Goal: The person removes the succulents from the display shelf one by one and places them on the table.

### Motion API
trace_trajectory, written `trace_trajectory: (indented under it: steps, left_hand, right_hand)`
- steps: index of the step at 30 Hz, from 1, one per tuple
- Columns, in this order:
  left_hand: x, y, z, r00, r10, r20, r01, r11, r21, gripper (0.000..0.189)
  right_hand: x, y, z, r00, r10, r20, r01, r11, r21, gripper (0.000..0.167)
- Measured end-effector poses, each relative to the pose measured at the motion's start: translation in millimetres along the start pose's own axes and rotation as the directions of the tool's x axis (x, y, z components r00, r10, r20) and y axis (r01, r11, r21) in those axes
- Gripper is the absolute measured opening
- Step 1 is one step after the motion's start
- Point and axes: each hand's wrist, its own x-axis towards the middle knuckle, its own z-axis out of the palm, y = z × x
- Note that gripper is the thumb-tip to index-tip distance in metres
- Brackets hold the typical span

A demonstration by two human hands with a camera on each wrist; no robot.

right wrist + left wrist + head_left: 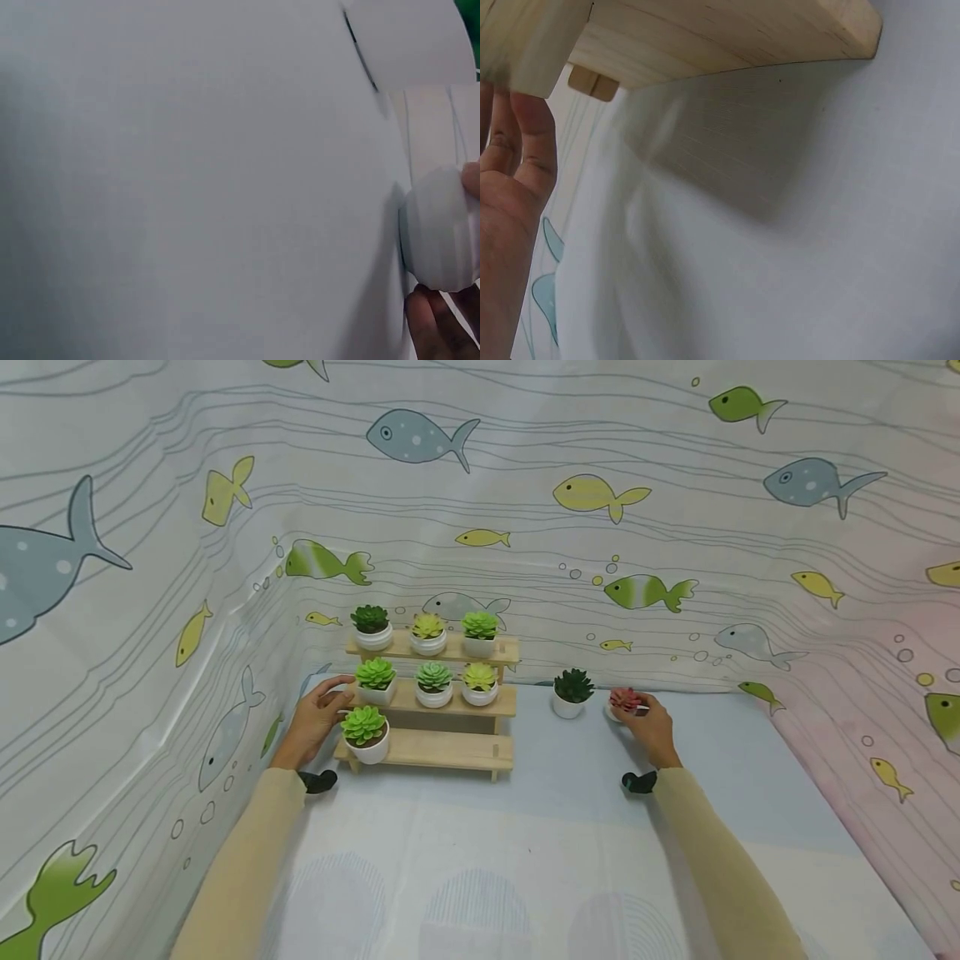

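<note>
My right hand [651, 727] pinches a small white ribbed pot [439, 229] holding a red succulent [624, 698]. The pot sits on the table, fingers on either side of it. Left of it stands a dark green succulent [573, 685] in a white pot. My left hand [311, 722] rests its fingertips at the left end of a three-tier wooden stand [450, 747]; the left wrist view shows fairly straight fingers [534, 139] meeting the wood. Beside that hand are a green succulent [376, 673] on the middle tier and a larger one [365, 735] on the bottom tier.
Three potted succulents line the top tier, including a yellow-green one [428, 627]; a pale green one [434, 677] and a yellow one [480, 677] share the middle tier. Fish-printed cloth [525, 568] rises behind and beside the pale table [480, 843].
</note>
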Motion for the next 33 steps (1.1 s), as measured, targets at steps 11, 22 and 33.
trace_trajectory:
  steps: [11,22,33]
  left_hand:
    - [-5.6,9.0,2.9,1.000,-0.010,0.010,0.010,1.000,-0.018,0.054]
    - [-0.8,0.6,1.0,1.000,0.014,-0.002,-0.014,1.000,-0.006,0.053]
    - [-3.0,2.8,-0.1,1.000,0.009,0.003,-0.009,1.000,-0.010,0.048]
  right_hand:
    - [-2.4,0,-2,1.000,0.009,0.001,-0.009,1.000,-0.004,0.078]
    - [-0.2,0,-4,0.998,0.035,0.048,-0.035,0.999,0.003,0.083]
    - [-6.4,-10,-15,0.999,-0.029,0.041,0.026,0.998,0.059,0.090]
